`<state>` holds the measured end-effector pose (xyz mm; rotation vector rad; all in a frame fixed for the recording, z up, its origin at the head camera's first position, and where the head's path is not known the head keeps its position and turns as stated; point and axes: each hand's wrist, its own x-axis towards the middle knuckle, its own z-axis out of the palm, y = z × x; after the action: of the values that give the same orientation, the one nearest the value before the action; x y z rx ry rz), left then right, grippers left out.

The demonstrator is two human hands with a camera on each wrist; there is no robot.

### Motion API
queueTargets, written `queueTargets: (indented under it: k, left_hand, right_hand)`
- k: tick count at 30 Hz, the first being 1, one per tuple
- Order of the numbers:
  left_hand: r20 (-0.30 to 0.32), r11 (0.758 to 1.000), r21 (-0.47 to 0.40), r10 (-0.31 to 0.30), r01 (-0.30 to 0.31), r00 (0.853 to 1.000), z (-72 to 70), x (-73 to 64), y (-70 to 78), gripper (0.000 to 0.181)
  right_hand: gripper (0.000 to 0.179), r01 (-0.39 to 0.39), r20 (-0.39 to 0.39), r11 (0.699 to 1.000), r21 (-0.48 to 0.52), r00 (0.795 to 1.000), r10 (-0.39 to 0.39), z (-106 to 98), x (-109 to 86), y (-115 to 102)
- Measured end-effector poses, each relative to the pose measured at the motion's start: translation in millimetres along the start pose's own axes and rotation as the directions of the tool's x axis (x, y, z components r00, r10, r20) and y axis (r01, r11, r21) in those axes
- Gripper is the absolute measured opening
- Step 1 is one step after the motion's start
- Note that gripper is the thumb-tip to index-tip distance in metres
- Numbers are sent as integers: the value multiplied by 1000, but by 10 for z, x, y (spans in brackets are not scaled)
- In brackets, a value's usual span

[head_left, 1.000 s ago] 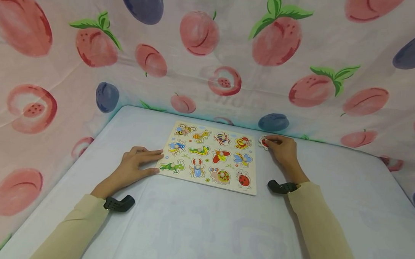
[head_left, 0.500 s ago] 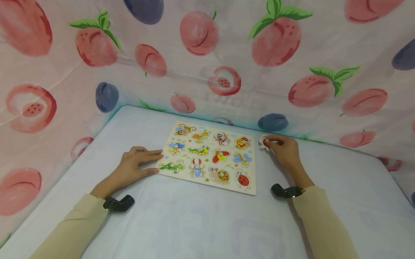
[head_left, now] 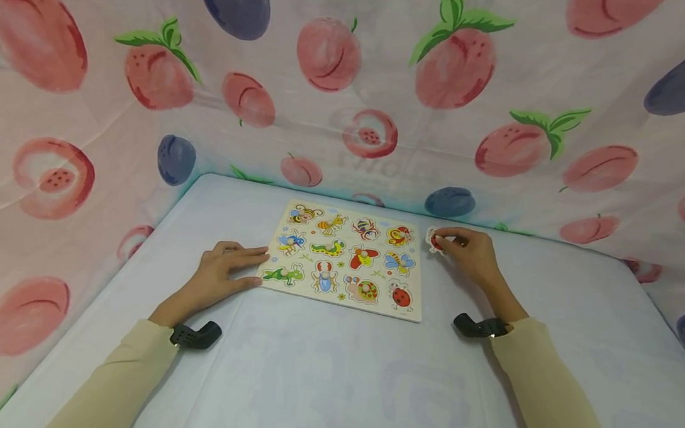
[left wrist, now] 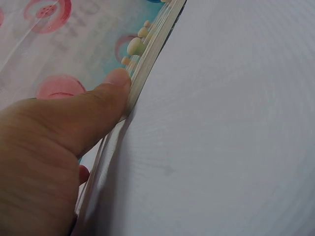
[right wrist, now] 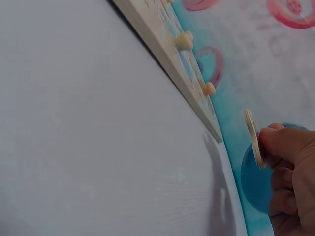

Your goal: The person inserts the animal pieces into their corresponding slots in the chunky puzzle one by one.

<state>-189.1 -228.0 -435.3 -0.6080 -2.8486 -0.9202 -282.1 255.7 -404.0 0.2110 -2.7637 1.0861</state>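
Observation:
A wooden knob puzzle board (head_left: 339, 299) with insect pictures lies flat on the white table. Straight fingers of my left hand (head_left: 223, 274) rest at its left edge, the thumb lower down by the near corner. In the left wrist view, the thumb (left wrist: 106, 98) touches the board's side. Just beyond the board's right edge, my right hand (head_left: 472, 253) pinches a ladybug puzzle piece (head_left: 432, 241) between thumb and fingers. The right wrist view shows this piece edge-on, tilted and raised above the table. A matching ladybug picture (head_left: 400, 296) without a knob shows in the board's near right corner.
Other knobbed pieces, such as a snail (head_left: 364, 290), a stag beetle (head_left: 325, 277) and a caterpillar (head_left: 328, 248), sit in the board. A fruit-print cloth (head_left: 413, 141) rises behind the table (head_left: 325, 371). Each wrist carries a black camera.
My right wrist and forearm have swung a little to the right and nearer. The ladybug piece has tilted slightly in the fingers. My left hand and the board stay put.

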Motion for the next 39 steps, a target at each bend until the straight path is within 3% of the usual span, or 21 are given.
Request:
queueTargets:
  k: [11, 31, 39]
  left_hand:
    - [-2, 1000, -1, 3, -3, 1000, -1, 9, -5, 53]
    - [-10, 1000, -1, 12, -12, 1000, -1, 1, -2, 52]
    - [-24, 1000, 7, 26, -25, 999, 6, -5, -3, 53]
  right_hand:
    - [24, 105, 31, 994, 33, 994, -106, -27, -157, -146]
    - [15, 213, 140, 970, 117, 963, -229, 46, -448, -321]
    - [14, 228, 177, 950, 212, 947, -267, 108, -523, -343]
